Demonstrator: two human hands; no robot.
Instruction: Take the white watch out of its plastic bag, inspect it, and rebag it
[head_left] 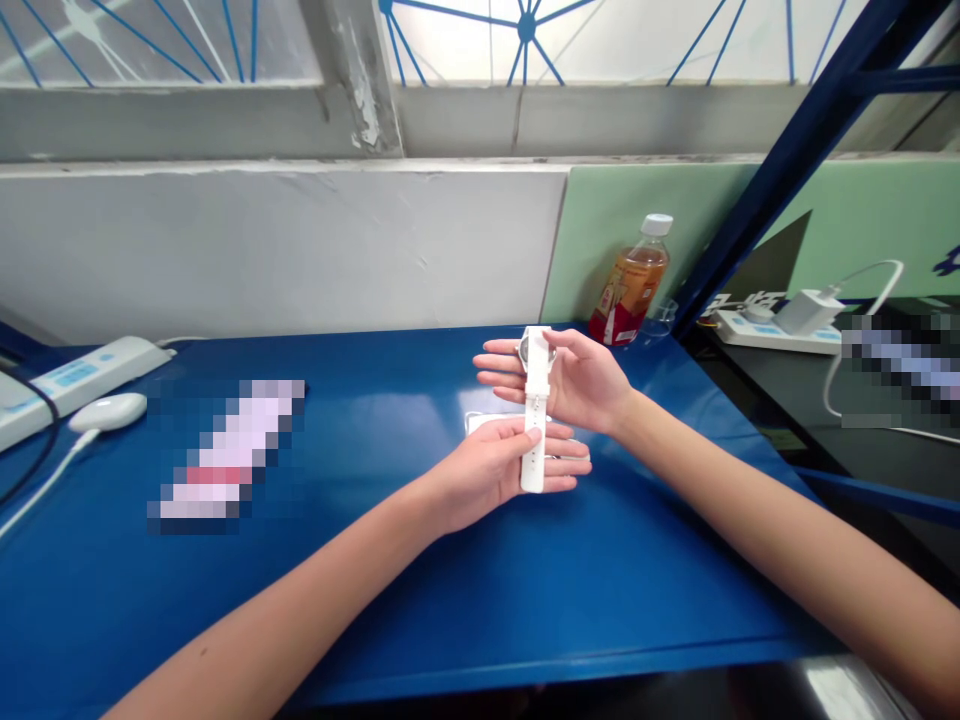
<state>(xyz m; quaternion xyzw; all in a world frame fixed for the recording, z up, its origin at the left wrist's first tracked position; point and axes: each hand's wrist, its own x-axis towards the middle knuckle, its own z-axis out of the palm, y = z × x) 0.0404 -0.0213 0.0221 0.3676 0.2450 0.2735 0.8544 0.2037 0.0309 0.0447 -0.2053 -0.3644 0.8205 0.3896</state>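
Observation:
A wristwatch with a white strap (pixel 535 440) is held upright between my two hands above the blue table. My left hand (pixel 487 465) lies palm up under the lower strap end, its thumb pressed on the strap and its other fingers stretched out. Higher up, my right hand (pixel 589 385) supports the watch head, with its thumb on the white strap and its fingers extended to the left behind it. The round watch case is mostly covered by the strap. Behind my left hand, a white flat object (pixel 474 420) on the table is partly hidden.
A bottle (pixel 630 285) with a white cap stands at the back right, by a blue slanted post (pixel 757 190). At left lie a pixelated flat object (pixel 232 450), a white power strip (pixel 90 385) and a white rounded device (pixel 109 411) on a cable. Another power strip (pixel 780 330) is at right.

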